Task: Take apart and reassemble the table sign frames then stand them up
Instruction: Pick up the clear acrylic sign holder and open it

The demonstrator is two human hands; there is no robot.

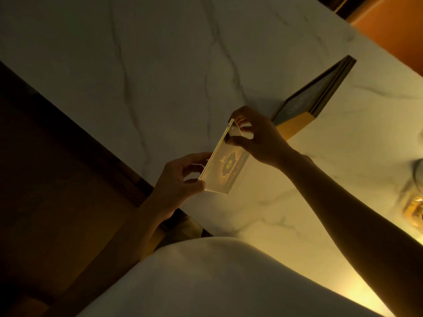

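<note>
A clear acrylic table sign frame [225, 167] with a printed yellow-and-dark card inside is held in the air above the white marble table [160, 76]. My left hand [180, 179] pinches its lower near corner. My right hand [258, 136] pinches its upper far corner between thumb and fingers. A second, larger sign frame [318, 94] with a dark border and yellow edge stands tilted on the table just beyond my right hand.
The table edge runs diagonally from upper left to lower middle, with dark floor [45, 179] left of it. An orange seat [393, 30] sits at the top right. A glowing glass object [415, 209] stands at the right edge. My white clothing fills the bottom.
</note>
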